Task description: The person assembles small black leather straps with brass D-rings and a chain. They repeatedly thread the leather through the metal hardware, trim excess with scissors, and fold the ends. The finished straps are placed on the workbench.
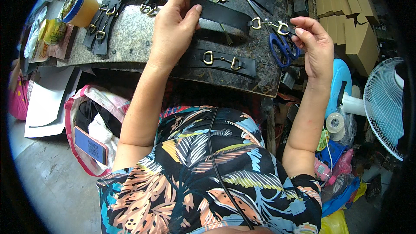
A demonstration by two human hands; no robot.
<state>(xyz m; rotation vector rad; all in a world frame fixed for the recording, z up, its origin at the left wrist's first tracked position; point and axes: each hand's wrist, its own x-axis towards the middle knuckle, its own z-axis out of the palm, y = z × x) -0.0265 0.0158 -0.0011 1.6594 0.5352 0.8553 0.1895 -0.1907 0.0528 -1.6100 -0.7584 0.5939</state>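
Note:
A black leather strap (224, 16) with a gold horsebit buckle (269, 25) at its right end stretches between my hands, above the worktable. My left hand (177, 19) pinches the strap between thumb and fingers. At the other end, the fingers of my right hand (313, 45) close on the short black tab beyond the buckle. Below the strap, another black strap piece (223, 62) with a gold horsebit lies flat near the table's front edge. Blue-handled scissors (284, 51) rest beside my right hand, their blades partly hidden under the strap and buckle.
More black straps with gold buckles (102, 30) cover the table's left and far side. A tub with a blue rim (81, 8) stands at the far left. Cardboard pieces (351, 21) are stacked at right, above a white fan (385, 104). A phone (91, 145) lies on a bag at lower left.

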